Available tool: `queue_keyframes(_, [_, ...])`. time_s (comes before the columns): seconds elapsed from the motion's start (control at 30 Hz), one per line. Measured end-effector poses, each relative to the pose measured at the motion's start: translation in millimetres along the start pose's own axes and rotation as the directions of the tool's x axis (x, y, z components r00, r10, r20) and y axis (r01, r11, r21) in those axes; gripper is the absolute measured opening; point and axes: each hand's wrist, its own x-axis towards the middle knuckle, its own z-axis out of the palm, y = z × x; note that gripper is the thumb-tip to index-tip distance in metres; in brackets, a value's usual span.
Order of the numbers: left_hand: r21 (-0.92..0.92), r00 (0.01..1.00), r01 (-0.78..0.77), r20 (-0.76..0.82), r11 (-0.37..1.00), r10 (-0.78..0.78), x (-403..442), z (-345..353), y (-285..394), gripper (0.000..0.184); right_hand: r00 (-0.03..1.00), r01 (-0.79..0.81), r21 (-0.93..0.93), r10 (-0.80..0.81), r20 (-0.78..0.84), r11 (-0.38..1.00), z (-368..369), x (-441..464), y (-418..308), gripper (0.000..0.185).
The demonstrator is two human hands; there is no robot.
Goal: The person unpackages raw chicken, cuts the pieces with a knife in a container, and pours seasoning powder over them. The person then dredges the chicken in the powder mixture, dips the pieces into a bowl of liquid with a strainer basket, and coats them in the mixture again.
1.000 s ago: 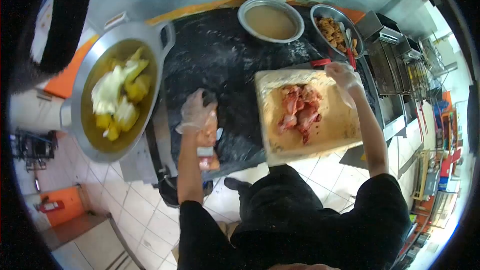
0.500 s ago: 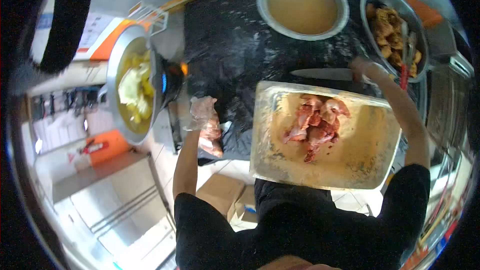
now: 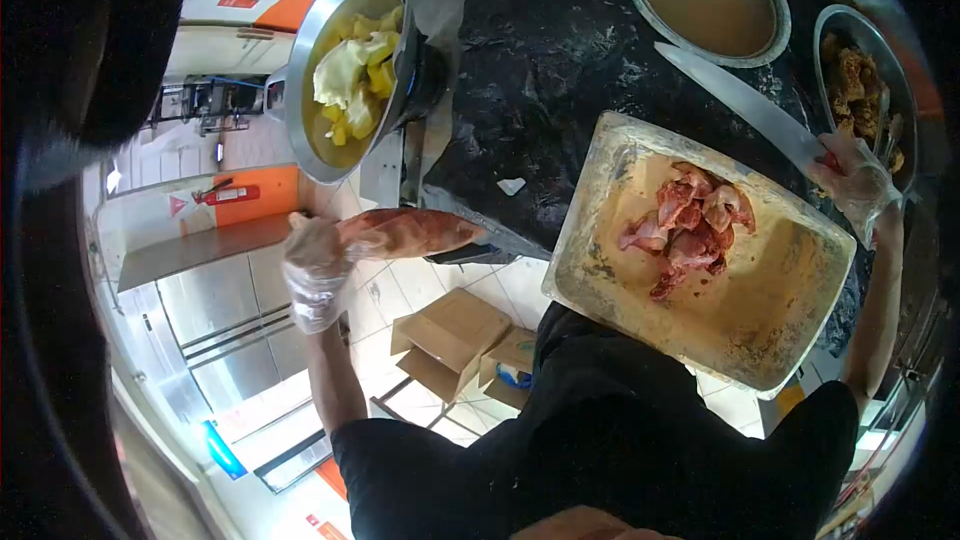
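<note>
Left hand (image 3: 318, 265), gloved, observed with fingers closed around a bag of meat (image 3: 412, 233). Right hand (image 3: 853, 180) grips a knife (image 3: 742, 105) above the counter (image 3: 515, 100), beside the tray of raw meat (image 3: 690, 225).

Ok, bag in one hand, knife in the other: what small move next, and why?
I'd probably bring the left hand with the bag over the tray, before any cut: the bag is mostly out past the table edge, while the right hand already grips the knife.
</note>
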Motion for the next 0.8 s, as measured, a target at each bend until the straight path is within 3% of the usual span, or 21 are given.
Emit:
queue_keyframes(0.03, [0.0,0.998,0.058,0.003,0.998,-0.058,11,-10,0,0.039,0.993,0.069,-0.036,-0.072,-0.093,0.997,4,-14,-4,0.046])
queue_keyframes(0.13, [-0.039,0.983,0.18,0.038,0.983,-0.178,22,-18,-4,0.03,1.0,0.028,0.087,-0.028,-0.003,0.996,17,-28,-45,0.041])
queue_keyframes(0.17, [-0.076,0.982,0.186,0.045,0.98,-0.183,31,-4,-3,0.026,0.902,0.313,-0.008,-0.3,-0.31,0.95,69,-14,-19,0.039])
queue_keyframes(0.23, [-0.104,0.983,0.174,0.083,0.979,-0.166,47,24,4,0.016,0.9,0.406,0.291,-0.322,-0.295,0.866,112,-16,-29,0.037])
queue_keyframes(0.27, [-0.249,0.985,0.166,0.084,0.954,-0.149,53,38,17,0.012,0.977,0.083,0.66,-0.19,0.093,0.747,109,-38,-72,0.038])
queue_keyframes(0.3, [-0.389,0.988,0.156,0.085,0.908,-0.133,58,52,31,0.012,0.972,0.045,0.826,-0.215,0.093,0.563,140,-51,-84,0.038])
queue_keyframes(0.33, [-0.646,0.99,0.128,0.044,0.753,-0.13,62,66,43,0.013,0.955,0.036,0.794,-0.255,0.152,0.607,154,-59,-109,0.039])
queue_keyframes(0.37, [-0.418,0.997,-0.012,0.07,0.909,0.045,47,107,39,0.015,0.932,0.034,0.758,-0.294,0.211,0.651,168,-67,-133,0.04])
queue_keyframes(0.4, [-0.331,0.989,-0.117,0.05,0.936,0.141,43,134,43,0.017,0.905,0.04,0.72,-0.331,0.268,0.692,182,-76,-158,0.04])
queue_keyframes(0.43, [-0.24,0.972,-0.222,0.028,0.945,0.235,39,160,46,0.021,0.92,-0.018,0.792,-0.3,0.252,0.61,212,-76,-171,0.042])
queue_keyframes(0.53, [-0.365,0.948,-0.308,-0.194,0.879,0.252,63,185,73,0.035,0.917,-0.133,0.905,-0.295,0.267,0.404,365,-41,-160,0.044])
queue_keyframes(0.6, [-0.327,0.967,-0.239,-0.168,0.914,0.193,62,193,79,0.032,0.925,-0.111,0.87,-0.27,0.267,0.48,368,-47,-156,0.045])
queue_keyframes(0.67, [-0.355,0.947,-0.297,-0.232,0.887,0.224,72,180,89,0.027,0.955,-0.014,0.707,-0.2,0.219,0.707,283,-96,-193,0.046])
queue_keyframes(0.73, [-0.342,0.938,-0.328,-0.229,0.88,0.261,73,185,95,0.029,0.936,0.171,0.641,-0.326,0.131,0.749,257,-74,-226,0.038])
queue_keyframes(0.8, [-0.331,0.941,-0.329,-0.2,0.884,0.275,69,196,100,0.032,0.916,0.203,0.68,-0.382,0.122,0.704,279,-45,-248,0.036])
